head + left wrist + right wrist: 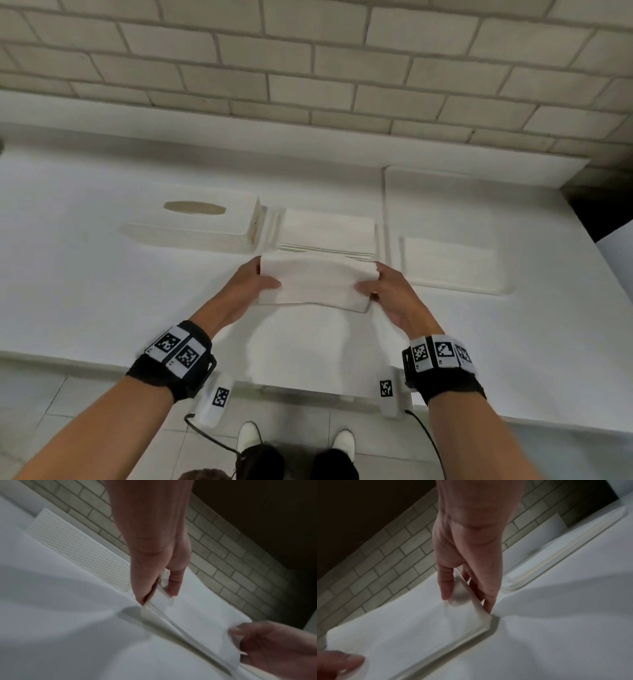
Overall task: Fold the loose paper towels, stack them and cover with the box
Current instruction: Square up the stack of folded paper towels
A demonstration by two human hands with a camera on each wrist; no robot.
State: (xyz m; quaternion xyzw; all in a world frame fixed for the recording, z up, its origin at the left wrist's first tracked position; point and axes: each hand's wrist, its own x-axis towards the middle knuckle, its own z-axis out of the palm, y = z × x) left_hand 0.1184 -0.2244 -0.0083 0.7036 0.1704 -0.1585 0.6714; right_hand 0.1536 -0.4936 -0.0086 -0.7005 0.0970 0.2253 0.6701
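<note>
A folded white paper towel (315,286) (197,615) (419,628) is held flat, low over the white table, just in front of the stack of folded towels (329,228). My left hand (263,281) (157,596) pinches its left end, thumb on top and fingers beneath. At the other end, my right hand (370,286) (467,604) pinches it the same way. The white ribbed tissue box (198,222) (77,547) with an oval slot lies on the table to the left of the stack.
A shallow white tray (445,192) (556,561) sits to the right of the stack, with another folded towel (448,260) lying in it. A brick wall runs behind the table. The table's near edge is close to my wrists.
</note>
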